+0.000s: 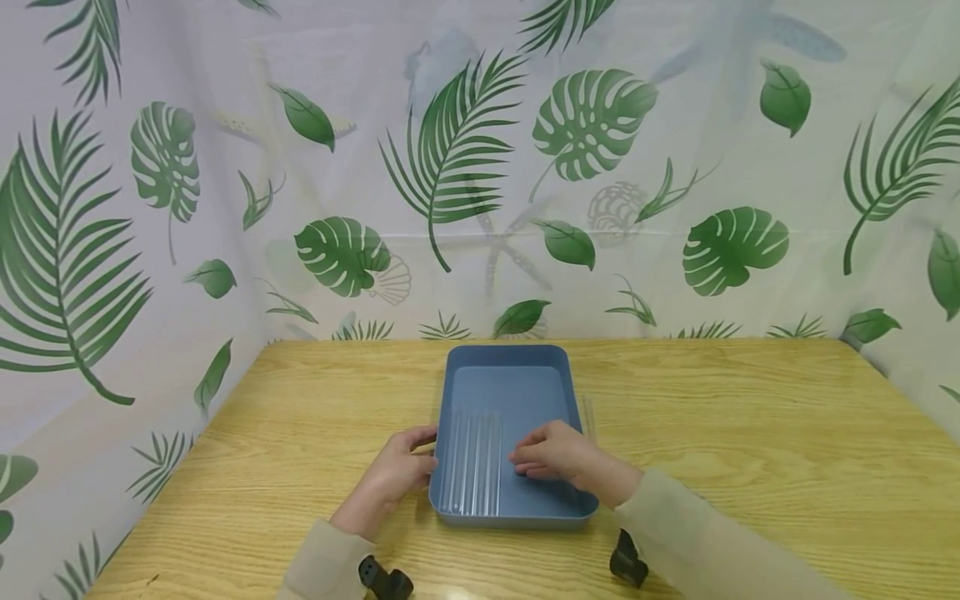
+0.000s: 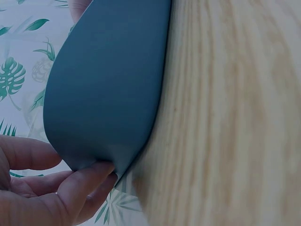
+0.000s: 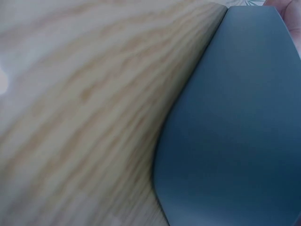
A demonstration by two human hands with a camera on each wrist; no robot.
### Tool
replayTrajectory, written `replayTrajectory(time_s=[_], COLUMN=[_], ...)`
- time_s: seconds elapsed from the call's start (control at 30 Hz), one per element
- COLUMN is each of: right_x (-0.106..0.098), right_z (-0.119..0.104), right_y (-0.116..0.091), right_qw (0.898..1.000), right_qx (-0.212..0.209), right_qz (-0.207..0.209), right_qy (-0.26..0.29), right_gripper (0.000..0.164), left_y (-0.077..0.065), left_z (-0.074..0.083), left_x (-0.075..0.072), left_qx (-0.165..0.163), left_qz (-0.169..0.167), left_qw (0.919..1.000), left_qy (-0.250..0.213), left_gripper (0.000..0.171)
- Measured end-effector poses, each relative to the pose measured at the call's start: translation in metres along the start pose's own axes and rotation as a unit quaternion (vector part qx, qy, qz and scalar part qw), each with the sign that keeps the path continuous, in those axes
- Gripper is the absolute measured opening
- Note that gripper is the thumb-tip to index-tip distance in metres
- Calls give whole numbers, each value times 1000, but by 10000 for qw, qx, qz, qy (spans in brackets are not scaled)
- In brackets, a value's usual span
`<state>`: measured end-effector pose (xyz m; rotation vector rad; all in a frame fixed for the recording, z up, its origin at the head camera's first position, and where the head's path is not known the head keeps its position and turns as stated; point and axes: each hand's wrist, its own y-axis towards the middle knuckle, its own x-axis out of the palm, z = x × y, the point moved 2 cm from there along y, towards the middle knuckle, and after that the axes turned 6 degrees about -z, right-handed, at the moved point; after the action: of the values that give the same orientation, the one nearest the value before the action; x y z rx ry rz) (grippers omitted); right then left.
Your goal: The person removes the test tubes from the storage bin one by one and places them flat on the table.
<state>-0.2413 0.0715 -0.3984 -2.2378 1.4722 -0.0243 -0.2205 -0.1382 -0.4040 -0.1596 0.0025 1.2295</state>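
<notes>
A blue rectangular tray [image 1: 532, 383] lies on the wooden table. Several clear tubes [image 1: 472, 467] lie side by side lengthwise along its left half. My left hand [image 1: 397, 471] is at the tray's left side, its fingertips [image 2: 106, 168] against the outer wall in the left wrist view. My right hand [image 1: 558, 454] reaches over the right wall into the tray, fingers bent and tips close together just right of the tubes. Whether something clear is between those tips, I cannot tell. In the right wrist view the tray's outer wall [image 3: 230, 117] hides most of that hand.
More clear tubes [image 1: 588, 417] show on the table just beyond the tray's right wall. Wood-grain table [image 1: 750, 450] extends on both sides. A leaf-patterned cloth [image 1: 480, 167] hangs behind the table. Black camera mounts [image 1: 628, 558] are near both wrists.
</notes>
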Motion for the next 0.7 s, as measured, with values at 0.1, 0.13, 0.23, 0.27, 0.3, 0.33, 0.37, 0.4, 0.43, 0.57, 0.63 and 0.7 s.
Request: replayTrajectory(time_s=[0.1, 0.13, 0.23, 0.27, 0.3, 0.33, 0.37, 0.4, 0.43, 0.57, 0.63, 0.7], right_x=[2, 3, 5, 6, 6, 7, 7, 8, 8, 10, 11, 12], right_z=[0, -1, -1, -1, -1, -1, -1, -1, -1, -2, -2, -3], right_y=[1, 2, 2, 2, 3, 3, 3, 3, 4, 5, 6, 6], right_qw=[10000, 10000, 10000, 10000, 10000, 10000, 10000, 10000, 10000, 10000, 10000, 10000], right_qx=[4, 0, -16, -25, -31, -30, -34, -33, -26, -27, -51, -86], right_qz=[-2, -2, -25, -29, -32, -31, -35, -34, -29, -4, 14, 21], right_qy=[23, 37, 71, 84, 87, 80, 73, 66, 57, 2, 24, 34], right_gripper=[37, 37, 36, 36, 37, 37, 37, 38, 38, 38, 37, 37], left_y=[0, 1, 1, 1, 1, 1, 1, 1, 1, 2, 3, 3], left_z=[0, 0, 0, 0, 0, 0, -1, -1, -1, -1, -2, -2], left_x=[0, -1, -1, -1, -1, -1, -1, -1, -1, -2, -2, -2], left_qx=[11, 13, -4, -8, -13, -16, -23, -17, -11, 7, 21, 24], left_qz=[-17, -16, -7, -7, -5, -5, -3, -6, -12, -10, -28, -33], left_qw=[10000, 10000, 10000, 10000, 10000, 10000, 10000, 10000, 10000, 10000, 10000, 10000], left_qy=[-12, -13, -7, -4, 0, 2, 6, 6, 1, 10, -4, -13], left_gripper=[48, 48, 48, 48, 48, 48, 48, 48, 48, 48, 48, 48])
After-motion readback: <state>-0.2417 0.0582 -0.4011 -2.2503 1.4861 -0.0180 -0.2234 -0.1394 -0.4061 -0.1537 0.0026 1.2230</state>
